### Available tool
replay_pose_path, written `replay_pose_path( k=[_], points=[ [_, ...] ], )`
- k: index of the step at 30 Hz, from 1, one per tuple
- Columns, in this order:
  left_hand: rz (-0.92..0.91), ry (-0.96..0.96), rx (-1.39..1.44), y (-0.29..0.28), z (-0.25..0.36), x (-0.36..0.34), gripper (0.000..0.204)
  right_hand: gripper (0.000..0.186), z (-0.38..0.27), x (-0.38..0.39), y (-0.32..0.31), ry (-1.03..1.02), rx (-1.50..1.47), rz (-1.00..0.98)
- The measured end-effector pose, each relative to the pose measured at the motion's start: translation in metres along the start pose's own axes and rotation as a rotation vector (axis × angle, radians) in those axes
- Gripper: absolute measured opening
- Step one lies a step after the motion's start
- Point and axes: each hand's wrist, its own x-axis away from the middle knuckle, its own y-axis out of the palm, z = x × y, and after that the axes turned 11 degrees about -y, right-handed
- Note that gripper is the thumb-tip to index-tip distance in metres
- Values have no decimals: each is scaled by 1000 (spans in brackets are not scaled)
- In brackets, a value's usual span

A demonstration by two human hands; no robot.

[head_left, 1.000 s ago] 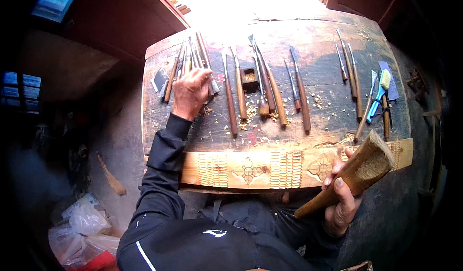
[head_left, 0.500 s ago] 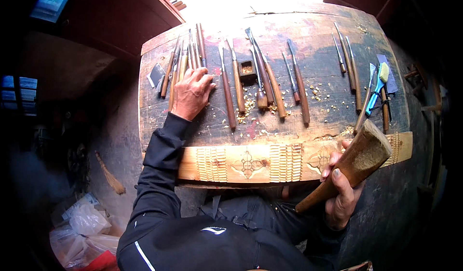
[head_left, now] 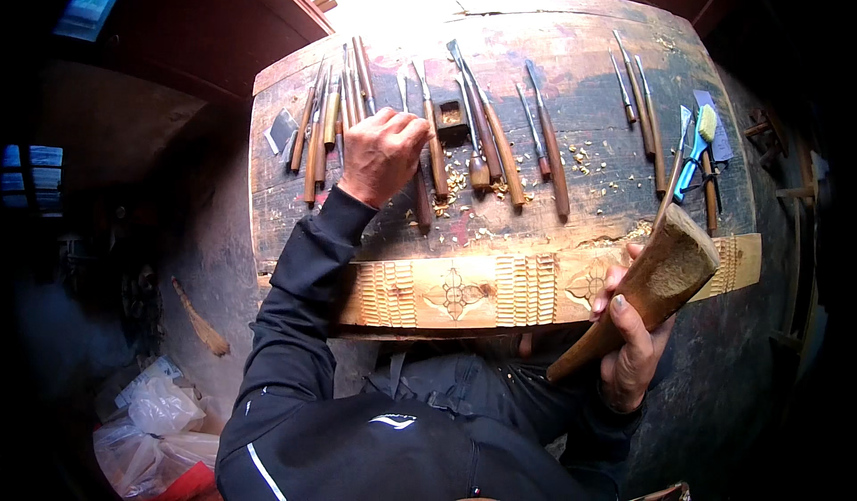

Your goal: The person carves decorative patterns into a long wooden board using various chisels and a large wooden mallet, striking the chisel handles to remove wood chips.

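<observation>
My left hand (head_left: pixel 386 157) is over the left group of tools, its fingers curled above a dark-handled chisel (head_left: pixel 422 199); whether they grip anything is hidden. My right hand (head_left: pixel 636 349) is wrapped round the handle of a wooden mallet (head_left: pixel 668 253), with its broad worn head tilted up and to the right. Beneath lies a long carved board (head_left: pixel 455 294) along the table's near edge. It bears rows of cut notches and flower outlines, and the mallet covers part of its right side.
On the worn wooden table (head_left: pixel 357 229) several chisels (head_left: pixel 500 149) lie in groups among wood shavings. A small dark square box (head_left: pixel 452 119) sits mid-table, a blue brush (head_left: pixel 696 155) at the right. A broom (head_left: pixel 201 322) and plastic bags (head_left: pixel 161 421) are on the floor at left.
My left hand has moved right and away from the leftmost chisels, over to the dark-handled one. My right hand still holds the mallet in nearly the same place.
</observation>
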Motion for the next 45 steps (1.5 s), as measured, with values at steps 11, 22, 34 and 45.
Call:
replay_pose_path(
  k=[11, 22, 34, 45],
  points=[
    [-24, -181, -50, -7, -30, 14, 9, 73, 1, 1, 0, 11, -20, -12],
    [269, -516, 18, -39, -53, 19, 9, 71, 5, 0, -1, -21, 49, -15],
    [335, -147, -256, -69, -79, 75, 29, 72, 7, 3, -4, -3, 40, -47],
    [261, -429, 471, 0, -70, 103, 31, 69, 10, 2, -10, -25, -7, -81]
  ],
)
